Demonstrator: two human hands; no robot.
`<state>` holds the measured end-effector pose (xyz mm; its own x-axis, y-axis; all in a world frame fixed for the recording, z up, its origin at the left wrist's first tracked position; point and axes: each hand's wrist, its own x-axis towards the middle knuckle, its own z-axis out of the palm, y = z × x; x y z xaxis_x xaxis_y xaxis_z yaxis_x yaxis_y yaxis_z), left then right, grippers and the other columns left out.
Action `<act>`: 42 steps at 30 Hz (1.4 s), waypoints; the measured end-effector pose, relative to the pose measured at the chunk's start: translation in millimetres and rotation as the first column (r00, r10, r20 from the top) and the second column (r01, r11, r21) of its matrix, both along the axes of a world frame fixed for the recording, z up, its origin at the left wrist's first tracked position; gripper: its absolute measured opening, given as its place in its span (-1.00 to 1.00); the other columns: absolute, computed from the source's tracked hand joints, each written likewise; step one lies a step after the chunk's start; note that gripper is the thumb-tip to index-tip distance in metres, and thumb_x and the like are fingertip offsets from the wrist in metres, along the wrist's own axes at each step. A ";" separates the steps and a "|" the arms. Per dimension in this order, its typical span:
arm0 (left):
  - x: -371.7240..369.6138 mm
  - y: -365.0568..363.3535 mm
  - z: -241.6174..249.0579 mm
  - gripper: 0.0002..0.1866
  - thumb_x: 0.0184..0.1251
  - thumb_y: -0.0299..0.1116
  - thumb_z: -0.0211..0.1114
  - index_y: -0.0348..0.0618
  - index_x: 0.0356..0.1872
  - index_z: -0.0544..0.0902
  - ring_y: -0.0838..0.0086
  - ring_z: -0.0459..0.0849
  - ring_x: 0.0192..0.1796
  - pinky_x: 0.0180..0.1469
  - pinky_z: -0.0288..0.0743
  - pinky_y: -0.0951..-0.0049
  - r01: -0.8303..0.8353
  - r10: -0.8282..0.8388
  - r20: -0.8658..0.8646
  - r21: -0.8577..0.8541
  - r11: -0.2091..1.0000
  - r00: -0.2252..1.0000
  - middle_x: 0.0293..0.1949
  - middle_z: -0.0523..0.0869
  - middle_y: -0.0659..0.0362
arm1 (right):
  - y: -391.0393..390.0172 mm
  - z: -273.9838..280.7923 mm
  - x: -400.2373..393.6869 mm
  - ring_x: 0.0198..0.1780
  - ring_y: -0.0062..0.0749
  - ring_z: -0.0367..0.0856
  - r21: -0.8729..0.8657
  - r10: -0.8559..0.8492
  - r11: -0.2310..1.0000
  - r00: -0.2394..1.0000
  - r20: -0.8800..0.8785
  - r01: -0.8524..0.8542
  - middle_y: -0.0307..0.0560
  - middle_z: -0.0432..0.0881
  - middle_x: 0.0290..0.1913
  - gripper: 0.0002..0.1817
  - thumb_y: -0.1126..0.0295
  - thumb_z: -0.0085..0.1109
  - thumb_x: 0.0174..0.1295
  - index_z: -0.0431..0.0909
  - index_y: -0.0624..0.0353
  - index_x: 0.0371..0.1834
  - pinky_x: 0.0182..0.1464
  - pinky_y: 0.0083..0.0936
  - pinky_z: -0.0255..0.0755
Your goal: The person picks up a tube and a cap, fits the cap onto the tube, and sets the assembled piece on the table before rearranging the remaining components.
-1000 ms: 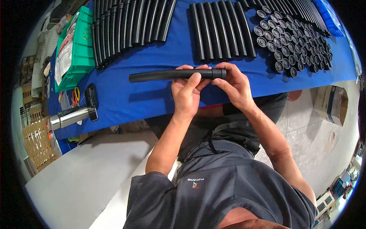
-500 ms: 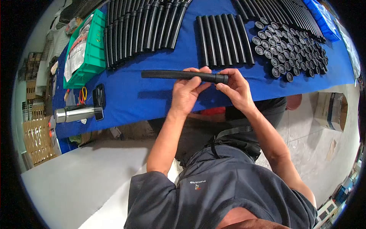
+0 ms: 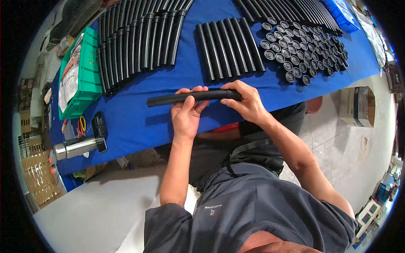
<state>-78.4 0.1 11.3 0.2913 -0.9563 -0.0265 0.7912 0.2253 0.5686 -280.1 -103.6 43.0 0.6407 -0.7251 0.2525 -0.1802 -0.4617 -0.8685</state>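
Note:
A black tube [image 3: 164, 100] lies across my hands, nearly level, just above the near part of the blue tabletop. My left hand [image 3: 185, 116] is closed around its middle, thumb on the near side and fingertips showing beyond. My right hand [image 3: 249, 103] grips the right end, where a slightly wider black collar or cap is partly covered by the fingers. Just beyond my hands lies a row of several loose black tubes [image 3: 228, 48]. To their right, round black caps [image 3: 291, 50] stand close together with ringed faces up.
Collared tubes [image 3: 145, 42] fill the table's back left, beside a green crate [image 3: 88, 78]. A steel flask [image 3: 78, 147] and a black object [image 3: 99, 126] lie near the left edge. A blue bin [image 3: 345, 19] stands back right; a cardboard box [image 3: 354, 105] is on the floor.
The view has shifted, so the table appears lower and further left. My right hand has turned more over the tube's end, and the tube now tilts slightly up to the right.

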 end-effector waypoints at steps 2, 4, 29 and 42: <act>-1.9 0.1 3.8 -0.75 0.52 -0.51 0.24 -0.15 0.15 0.57 -0.05 0.60 0.35 0.35 0.61 -0.12 -0.009 0.009 0.016 0.020 1.000 1.000 0.18 0.70 -0.15 | -0.9 -5.7 0.5 -0.16 -0.11 0.71 -0.042 -0.010 0.999 0.999 0.052 0.012 0.04 0.67 -0.20 -0.62 0.36 0.49 0.19 0.64 0.23 0.04 -0.15 -0.28 0.58; -1.9 0.3 6.0 -0.73 0.51 -0.50 0.26 -0.15 0.16 0.56 -0.04 0.59 0.36 0.36 0.59 -0.13 0.007 -0.008 0.006 0.034 0.999 1.000 0.19 0.69 -0.16 | -0.4 -4.9 0.0 -0.12 -0.01 0.70 -0.043 0.001 0.999 0.999 0.045 0.001 0.07 0.67 -0.18 -0.61 0.38 0.50 0.17 0.63 0.23 0.04 -0.09 -0.22 0.57; 5.3 5.3 -3.7 -0.68 0.47 -0.61 0.19 -0.22 0.19 0.61 -0.01 0.41 0.51 0.51 0.42 -0.11 0.078 -0.081 -0.057 -0.043 0.996 0.995 0.35 0.58 -0.14 | -8.5 0.0 -8.4 -0.39 -0.32 0.63 0.280 0.086 0.953 0.990 0.112 -0.114 -0.03 0.62 -0.42 -0.50 0.16 0.50 0.23 0.53 0.26 0.05 -0.34 -0.33 0.44; 7.6 6.7 -6.6 -0.71 0.46 -0.47 0.33 -0.24 0.14 0.60 -0.02 0.49 0.45 0.49 0.47 -0.10 0.108 -0.113 -0.113 -0.057 0.993 0.987 0.27 0.65 -0.12 | -9.9 -6.5 -10.2 -0.38 -0.26 0.62 0.261 0.151 0.945 0.970 0.189 -0.198 -0.04 0.61 -0.41 -0.56 0.20 0.43 0.28 0.54 0.26 0.06 -0.32 -0.33 0.44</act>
